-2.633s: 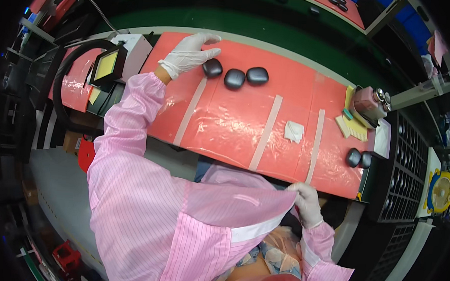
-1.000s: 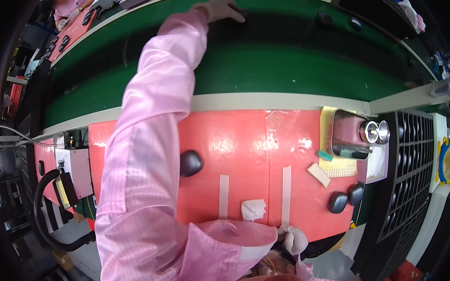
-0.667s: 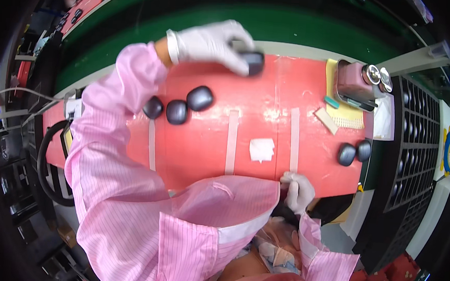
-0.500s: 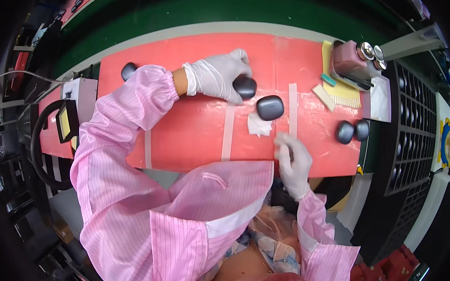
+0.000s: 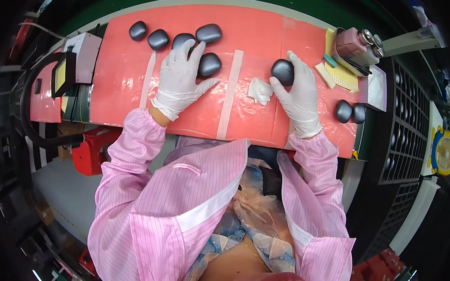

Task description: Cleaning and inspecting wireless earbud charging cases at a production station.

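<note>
Both my hands wear white gloves. My left hand (image 5: 179, 83) is open over the left part of the red mat (image 5: 119, 93), fingers and thumb spread. Between its index finger and thumb lies a dark grey, rounded earbud case (image 5: 210, 65), apparently not gripped. Its fingertips partly cover another earbud case (image 5: 181, 39), with a third earbud case (image 5: 209, 33) just beyond. My right hand (image 5: 301, 96) has thumb and fingers closed around a dark earbud case (image 5: 281, 72) on the mat. A crumpled white wipe (image 5: 260, 91) lies left of my right thumb.
Two more cases (image 5: 138, 30) (image 5: 158, 39) sit far left, and a pair (image 5: 343, 111) at right. Pump bottles (image 5: 353, 43), a pale block (image 5: 325, 75) and a white-lined box (image 5: 376, 88) stand far right. Beyond them is a black slotted rack (image 5: 411, 121). A framed device (image 5: 68, 74) stands left.
My left hand has drawn back to the left, its fingers now spread. My right hand has moved forward onto a case. Cases that my left arm hid now show.
</note>
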A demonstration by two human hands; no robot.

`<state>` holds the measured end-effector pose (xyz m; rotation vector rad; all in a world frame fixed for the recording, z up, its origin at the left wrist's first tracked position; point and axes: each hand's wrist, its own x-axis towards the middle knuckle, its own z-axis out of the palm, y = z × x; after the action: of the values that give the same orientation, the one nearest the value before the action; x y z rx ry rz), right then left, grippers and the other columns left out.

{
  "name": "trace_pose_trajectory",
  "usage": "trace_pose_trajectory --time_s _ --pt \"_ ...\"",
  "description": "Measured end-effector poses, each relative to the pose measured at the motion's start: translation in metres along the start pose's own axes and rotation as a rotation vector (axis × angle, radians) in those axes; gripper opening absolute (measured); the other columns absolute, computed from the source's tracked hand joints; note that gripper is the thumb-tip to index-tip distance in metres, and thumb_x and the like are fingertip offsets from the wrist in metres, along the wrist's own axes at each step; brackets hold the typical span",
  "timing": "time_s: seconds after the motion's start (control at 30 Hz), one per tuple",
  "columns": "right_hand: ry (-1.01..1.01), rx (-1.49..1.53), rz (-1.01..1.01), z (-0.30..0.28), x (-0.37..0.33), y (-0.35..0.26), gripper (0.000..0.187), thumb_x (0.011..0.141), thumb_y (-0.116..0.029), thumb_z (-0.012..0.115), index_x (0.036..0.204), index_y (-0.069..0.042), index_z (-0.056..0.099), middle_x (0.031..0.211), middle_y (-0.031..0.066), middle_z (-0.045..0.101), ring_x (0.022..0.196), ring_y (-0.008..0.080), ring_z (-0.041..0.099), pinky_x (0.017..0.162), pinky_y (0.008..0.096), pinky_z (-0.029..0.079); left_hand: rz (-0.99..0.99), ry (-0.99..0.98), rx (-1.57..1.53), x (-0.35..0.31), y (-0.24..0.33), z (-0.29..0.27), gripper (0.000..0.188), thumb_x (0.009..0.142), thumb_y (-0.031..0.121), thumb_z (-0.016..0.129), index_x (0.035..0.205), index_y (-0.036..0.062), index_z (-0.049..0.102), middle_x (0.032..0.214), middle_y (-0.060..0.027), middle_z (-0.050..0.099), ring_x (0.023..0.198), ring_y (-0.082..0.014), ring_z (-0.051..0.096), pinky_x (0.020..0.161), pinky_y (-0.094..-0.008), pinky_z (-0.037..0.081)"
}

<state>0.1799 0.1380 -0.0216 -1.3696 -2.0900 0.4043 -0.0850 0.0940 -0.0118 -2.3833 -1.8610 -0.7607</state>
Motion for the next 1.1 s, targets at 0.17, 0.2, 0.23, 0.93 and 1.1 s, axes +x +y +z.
trace_pose_trajectory --time_s 0.17,0.2,0.23,0.93,1.1 --pt "-0.342 0.470 -0.380 -0.030 -0.004 -0.054 0.089 0.072 0.005 0.059 0.150 -0.001 0.016 0.136 0.0194 0.050 0.125 0.0292 0.049 0.104 0.0365 0.037 -0.403 -0.383 -1.371 -0.003 0.046 -0.024 0.055 0.092 0.045 0.058 0.124 0.0001 0.054 0.091 -0.0021 0.059 0.082 -0.0093 0.053 0.067 -0.0216 0.042" --pt "-0.355 0.480 -0.387 -0.028 -0.007 -0.058 0.089 0.072 0.005 0.059 0.150 -0.001 0.016 0.136 0.0194 0.050 0.125 0.0292 0.049 0.104 0.0365 0.037 -0.414 -0.480 -1.397 -0.003 0.050 -0.019 0.051 0.093 0.039 0.057 0.127 0.0014 0.052 0.092 -0.0005 0.058 0.080 -0.0090 0.051 0.066 -0.0215 0.040" --pt "-0.344 0.503 -0.399 -0.026 -0.011 -0.062 0.089 0.073 0.003 0.059 0.150 -0.001 0.015 0.135 0.0193 0.050 0.125 0.0292 0.048 0.104 0.0370 0.037 -0.424 -0.580 -1.423 -0.005 0.053 -0.015 0.048 0.095 0.034 0.055 0.131 0.0027 0.050 0.093 0.0011 0.057 0.078 -0.0087 0.049 0.065 -0.0214 0.038" --pt "0.135 0.741 -0.003 -0.008 -0.077 -0.060 0.051 0.090 -0.035 0.056 0.126 0.001 0.053 0.126 0.0164 0.053 0.120 0.0265 0.049 0.103 0.0381 0.036 -0.775 -0.064 -1.813 -0.078 0.115 0.016 0.035 0.081 0.002 0.073 0.110 -0.0017 0.054 0.101 -0.0080 0.064 0.091 -0.0130 0.063 0.082 -0.0264 0.053" --pt "0.027 0.846 0.178 0.006 -0.087 -0.055 0.047 0.102 -0.036 0.033 0.121 0.000 0.055 0.110 0.0125 0.063 0.103 0.0189 0.060 0.093 0.0314 0.045 -0.643 -0.131 -1.736 -0.082 0.119 0.015 0.041 0.078 0.004 0.077 0.110 0.0007 0.052 0.105 -0.0071 0.061 0.096 -0.0138 0.060 0.085 -0.0276 0.051"
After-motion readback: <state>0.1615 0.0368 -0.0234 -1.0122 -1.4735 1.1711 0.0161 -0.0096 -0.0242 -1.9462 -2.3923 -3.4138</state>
